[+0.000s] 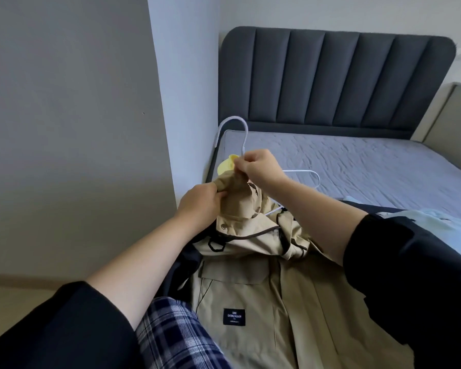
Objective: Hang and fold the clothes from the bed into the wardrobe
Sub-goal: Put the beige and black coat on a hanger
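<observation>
1. I see the beige jacket point(250, 288) spread at the near corner of the bed point(357, 161). Its black label point(234, 317) reads "CASUALFASHION"; the other lines are too small to read.
2. The white hanger point(244, 131) rises from the jacket's collar.
3. The bed has a grey sheet and a dark padded headboard point(330, 75), with a grey wall point(64, 129) on the left.
4. My left hand point(200, 202) grips bunched collar fabric, and my right hand point(261, 166) pinches the hanger's neck.

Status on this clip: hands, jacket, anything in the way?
Left hand gripping jacket collar. Right hand pinching hanger neck. Hanger partly under collar, jacket on bed. Plaid garment alongside, not obstructing.
</observation>
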A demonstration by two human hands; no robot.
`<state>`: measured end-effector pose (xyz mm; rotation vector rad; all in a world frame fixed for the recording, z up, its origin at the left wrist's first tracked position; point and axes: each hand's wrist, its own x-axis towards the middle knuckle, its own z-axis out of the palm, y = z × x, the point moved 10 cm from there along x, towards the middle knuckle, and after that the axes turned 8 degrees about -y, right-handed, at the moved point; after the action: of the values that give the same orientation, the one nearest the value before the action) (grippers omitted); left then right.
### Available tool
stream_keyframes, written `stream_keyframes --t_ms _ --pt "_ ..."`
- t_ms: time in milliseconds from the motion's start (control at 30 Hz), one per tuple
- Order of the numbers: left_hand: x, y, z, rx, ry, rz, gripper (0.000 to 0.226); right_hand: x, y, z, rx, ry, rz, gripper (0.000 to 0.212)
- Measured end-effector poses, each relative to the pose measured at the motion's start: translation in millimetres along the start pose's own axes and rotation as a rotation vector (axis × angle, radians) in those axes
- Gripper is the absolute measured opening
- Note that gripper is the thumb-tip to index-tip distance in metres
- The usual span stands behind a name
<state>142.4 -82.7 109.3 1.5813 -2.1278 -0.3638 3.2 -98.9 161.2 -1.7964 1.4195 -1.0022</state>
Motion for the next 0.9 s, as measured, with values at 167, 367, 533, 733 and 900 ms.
stream_keyframes --t_ms 167,367,533,733,900 --pt "-7.5 -14.8 -0.6 -0.109 0.029 -0.022 0.029 0.3 -1.8 2.9 -0.386 -0.243 -0.013 0.024" --pt "-7.6 -19.4 1.2 -0.149 0.019 -0.034 0.032 -11.9 26.9 -8.3 -0.374 -0.153 0.035 0.032" --pt "-11.2 -19.7 0.1 -0.148 0.027 -0.028 0.029 -14.5 25.7 11.9 -0.328 -0.15 0.022 0.028" --pt "-20.2 -33.7 9.4 -0.097 0.008 -0.043 0.031 -15.3 28.9 15.7 -0.301 -0.103 -0.045 0.01" --pt "-23.5 -54.6 10.7 -0.244 0.045 -0.108 0.027 -54.2 110.9 -79.5 -0.219 0.661 0.233 0.03"
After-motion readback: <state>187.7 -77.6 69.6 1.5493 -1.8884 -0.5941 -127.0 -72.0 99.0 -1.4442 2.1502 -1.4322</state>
